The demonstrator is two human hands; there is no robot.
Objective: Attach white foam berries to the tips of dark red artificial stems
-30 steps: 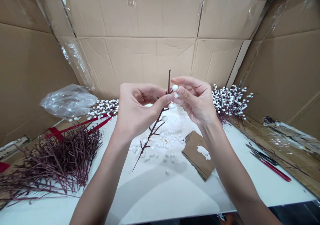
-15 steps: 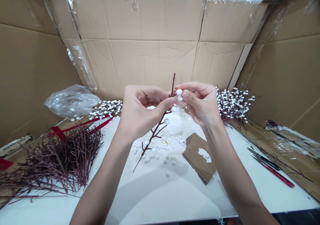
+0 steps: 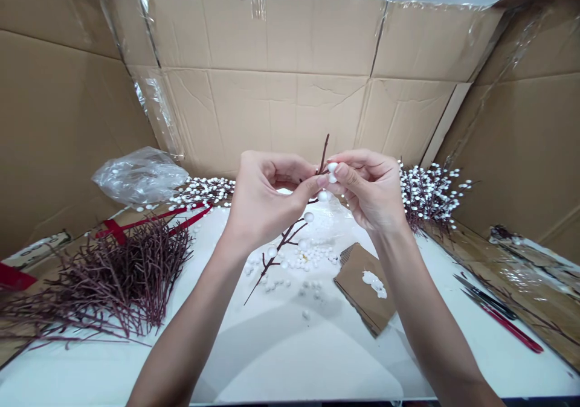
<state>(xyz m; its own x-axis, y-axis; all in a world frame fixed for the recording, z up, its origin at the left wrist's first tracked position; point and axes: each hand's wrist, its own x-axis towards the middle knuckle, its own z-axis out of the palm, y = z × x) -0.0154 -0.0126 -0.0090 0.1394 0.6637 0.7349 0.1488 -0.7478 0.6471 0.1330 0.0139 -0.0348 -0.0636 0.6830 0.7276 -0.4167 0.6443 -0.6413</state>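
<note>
My left hand (image 3: 267, 198) is closed in a pinch on a dark red twig (image 3: 290, 232), held up above the white table (image 3: 290, 346). The twig slants from lower left to upper right and carries several small white foam balls. My right hand (image 3: 369, 189) is closed too, pinching a white foam ball (image 3: 332, 168) against the twig near its top. The two hands touch at the fingertips.
A heap of bare red twigs (image 3: 104, 280) lies at the left. Loose white balls (image 3: 299, 262) are scattered mid-table beside a brown card (image 3: 362, 286) with a white blob. Finished beaded twigs (image 3: 430, 195) lie at the right; a clear bag (image 3: 138, 177) and scissors (image 3: 498, 310) are nearby. Cardboard walls surround everything.
Both hands stay pinched on the twig and ball. The view has shifted slightly, so hands and twig sit a little further right in the picture.
</note>
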